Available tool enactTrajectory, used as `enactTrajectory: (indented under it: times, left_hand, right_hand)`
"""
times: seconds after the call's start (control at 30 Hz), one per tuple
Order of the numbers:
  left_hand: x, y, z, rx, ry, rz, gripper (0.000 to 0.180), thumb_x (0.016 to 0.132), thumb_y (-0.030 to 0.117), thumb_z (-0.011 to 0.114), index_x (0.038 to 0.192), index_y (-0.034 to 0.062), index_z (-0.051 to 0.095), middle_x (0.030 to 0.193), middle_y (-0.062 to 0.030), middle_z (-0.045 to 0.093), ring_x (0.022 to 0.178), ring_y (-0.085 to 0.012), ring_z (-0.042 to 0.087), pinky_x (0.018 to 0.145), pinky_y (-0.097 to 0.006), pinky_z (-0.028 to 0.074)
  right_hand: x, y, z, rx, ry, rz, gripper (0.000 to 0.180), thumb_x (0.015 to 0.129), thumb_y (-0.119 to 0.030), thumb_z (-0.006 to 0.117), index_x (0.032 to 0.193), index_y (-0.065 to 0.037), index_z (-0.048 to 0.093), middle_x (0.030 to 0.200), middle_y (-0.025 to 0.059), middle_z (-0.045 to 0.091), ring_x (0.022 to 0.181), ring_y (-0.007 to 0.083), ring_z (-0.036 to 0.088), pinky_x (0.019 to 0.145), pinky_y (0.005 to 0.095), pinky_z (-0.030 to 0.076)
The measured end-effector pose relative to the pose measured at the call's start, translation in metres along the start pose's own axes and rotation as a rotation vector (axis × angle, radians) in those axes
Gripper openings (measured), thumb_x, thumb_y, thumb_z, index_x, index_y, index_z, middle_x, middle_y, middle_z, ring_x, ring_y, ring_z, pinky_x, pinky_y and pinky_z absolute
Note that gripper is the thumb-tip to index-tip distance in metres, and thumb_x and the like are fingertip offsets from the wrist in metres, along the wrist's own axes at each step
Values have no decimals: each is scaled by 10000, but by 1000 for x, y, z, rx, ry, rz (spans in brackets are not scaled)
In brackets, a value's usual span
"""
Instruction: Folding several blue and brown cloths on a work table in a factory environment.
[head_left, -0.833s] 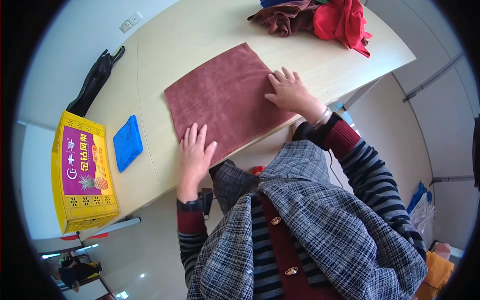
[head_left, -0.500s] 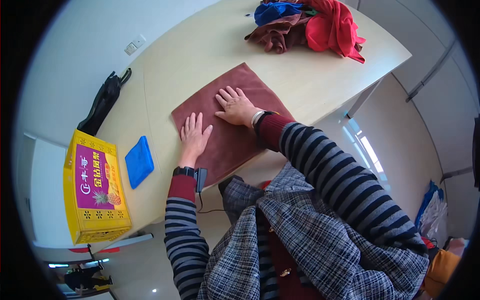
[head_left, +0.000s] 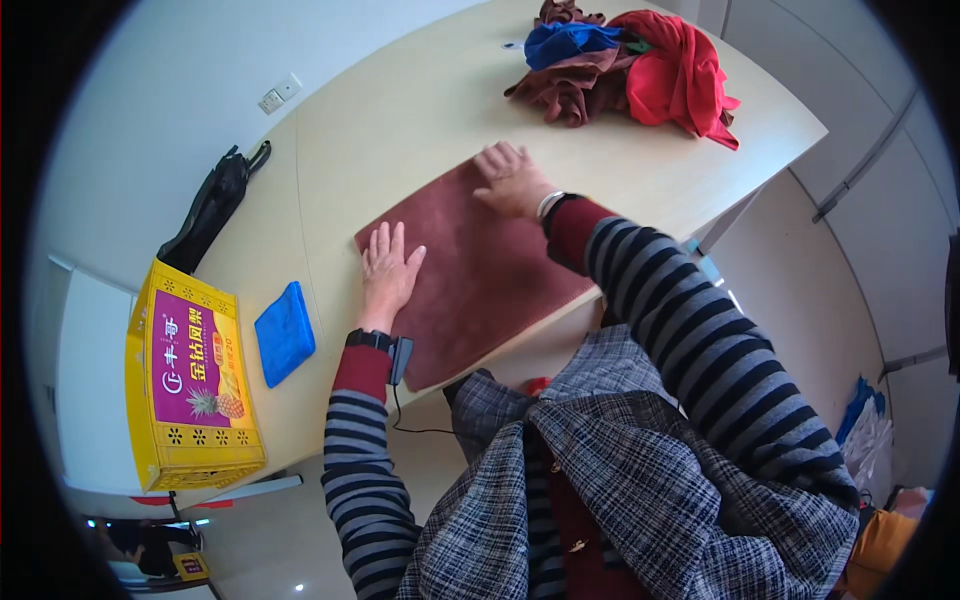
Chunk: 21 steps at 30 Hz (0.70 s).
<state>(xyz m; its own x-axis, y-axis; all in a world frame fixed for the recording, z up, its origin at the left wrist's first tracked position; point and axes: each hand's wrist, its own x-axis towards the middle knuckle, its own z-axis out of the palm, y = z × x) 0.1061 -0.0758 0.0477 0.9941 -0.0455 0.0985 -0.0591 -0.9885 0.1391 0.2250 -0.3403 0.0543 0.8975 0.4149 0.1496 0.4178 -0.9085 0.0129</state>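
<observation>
A brown cloth (head_left: 480,285) lies spread flat on the pale table, its near edge reaching the table's front edge. On its left side my left hand (head_left: 390,272) rests flat, fingers stretched out and holding nothing. My right hand (head_left: 515,182) is over the cloth's far right part, slightly blurred, with its fingers extended and nothing in them. Left of the cloth lies a folded blue cloth (head_left: 285,333).
A yellow carton (head_left: 195,375) with a pineapple picture stands at the table's left edge. Behind it lies a black umbrella (head_left: 212,212). At the far right is a heap of crumpled brown, blue and red cloths (head_left: 675,75). A wall socket (head_left: 279,93) is beyond the table.
My right hand has slid away from me and to the right, toward the cloth's far corner. The left hand stays pressed on the cloth. The whole view has shifted slightly.
</observation>
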Motion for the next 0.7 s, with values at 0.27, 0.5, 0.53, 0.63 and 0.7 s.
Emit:
enactTrajectory:
  times: [0.27,0.5,0.53,0.63,0.7]
  left_hand:
    - [36,-1,18,52,-26,-76,714,1009,583,397,1570,150,308,1635,-165,250,1517,-339,206,1214,-550,166]
    - [43,-24,26,84,72,-187,718,1004,606,386,1573,176,306,1631,-162,259,1517,-352,197,1209,-566,168]
    - [40,-25,25,66,68,-232,720,1003,609,385,1573,177,307,1632,-161,256,1518,-353,195,1209,-569,165]
    - [37,-18,17,26,75,-306,723,1001,615,383,1573,179,308,1634,-160,252,1519,-357,191,1208,-573,160]
    - [30,-16,10,66,48,-335,713,1006,598,388,1567,164,322,1632,-161,257,1517,-352,199,1206,-577,162]
  right_hand:
    - [21,-45,10,211,-66,-182,727,997,-575,403,1558,-120,328,1605,120,321,1504,321,235,1207,539,193]
    - [29,21,10,158,-29,50,729,985,-603,407,1544,-138,357,1562,81,380,1459,279,308,1176,475,255]
    - [23,26,9,159,-26,41,729,985,-603,407,1544,-138,357,1562,81,380,1459,279,308,1176,475,255]
    - [6,49,9,178,-12,122,734,991,-589,403,1549,-116,343,1587,97,346,1480,305,277,1187,501,239]
    - [-6,56,5,140,-26,131,731,991,-577,413,1547,-107,343,1596,104,332,1486,317,268,1191,512,232]
